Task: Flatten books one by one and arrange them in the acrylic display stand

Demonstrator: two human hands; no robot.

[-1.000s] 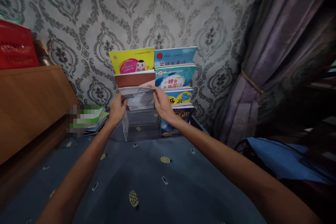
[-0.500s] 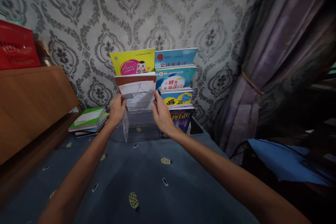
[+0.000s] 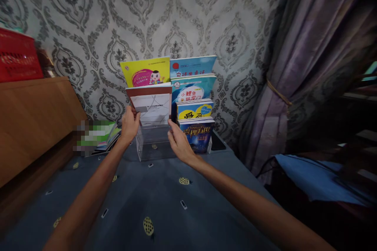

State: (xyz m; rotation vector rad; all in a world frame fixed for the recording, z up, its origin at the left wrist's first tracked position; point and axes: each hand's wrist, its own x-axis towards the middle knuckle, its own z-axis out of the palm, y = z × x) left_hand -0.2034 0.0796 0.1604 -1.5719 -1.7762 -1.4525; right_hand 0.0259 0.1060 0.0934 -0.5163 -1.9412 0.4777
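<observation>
A brown-bordered book with a white front panel (image 3: 154, 111) stands in the left column of a clear tiered book rack (image 3: 159, 152). My left hand (image 3: 130, 123) is closed on its left edge, thumb in front. At the lower right corner, my right hand (image 3: 181, 141) has its fingers stretched out and apart, the upper fingertip touching or very near the edge. Behind the brown and white book rises a yellow book (image 3: 144, 70). The right column holds a blue book (image 3: 193, 64), a turquoise book (image 3: 193, 88), a yellow-and-blue book (image 3: 194, 110) and a dark blue book (image 3: 198, 137).
A small pile of books (image 3: 101, 135), partly blurred, lies left of the rack. A wooden cabinet (image 3: 38, 121) with a red box (image 3: 19, 57) on it stands at far left. Behind is a patterned wall (image 3: 176, 15); a curtain (image 3: 282, 86) hangs at right. The blue cloth (image 3: 165, 200) covers the surface.
My right hand has slid down the book's right edge to its lower corner, its fingers loosening. My left hand keeps its hold. The view has shifted slightly.
</observation>
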